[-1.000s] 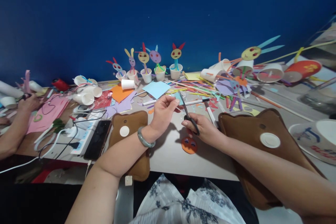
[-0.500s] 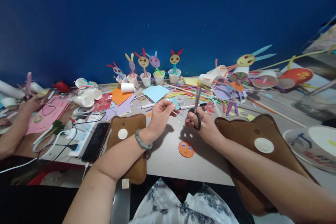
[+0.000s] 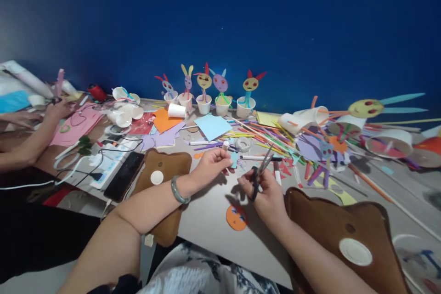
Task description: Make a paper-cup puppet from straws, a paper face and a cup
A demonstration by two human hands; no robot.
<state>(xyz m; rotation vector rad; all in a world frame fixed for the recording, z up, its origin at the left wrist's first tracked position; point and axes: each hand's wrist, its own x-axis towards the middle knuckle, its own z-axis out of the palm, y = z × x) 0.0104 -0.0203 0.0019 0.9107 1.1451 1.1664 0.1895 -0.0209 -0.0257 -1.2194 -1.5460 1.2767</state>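
Near the middle of the table, my left hand [image 3: 212, 167], with a grey-green bangle at the wrist, pinches a small piece of light blue paper [image 3: 234, 160]. My right hand [image 3: 268, 195] is closed round the black handles of a pair of scissors [image 3: 265, 161]. Their blades point up and away, slightly parted and apart from the paper. Below both hands lies an orange paper disc [image 3: 236, 218] with drawn eyes and a mouth. A sheet of light blue paper [image 3: 212, 126] rests farther back.
Paper-cup rabbit figures [image 3: 204, 101] line the blue wall. Coloured sticks [image 3: 258, 135], a tape roll [image 3: 243, 144] and red scraps [image 3: 286, 167] clutter the back. Brown cushions [image 3: 372, 220] flank my arms. A power strip [image 3: 112, 163] and another person's hands [image 3: 58, 109] are at left.
The view has turned and tilted, shifting the whole table in the picture. The scissors now lean to the right, with their blades parted. My left hand still holds the blue paper.
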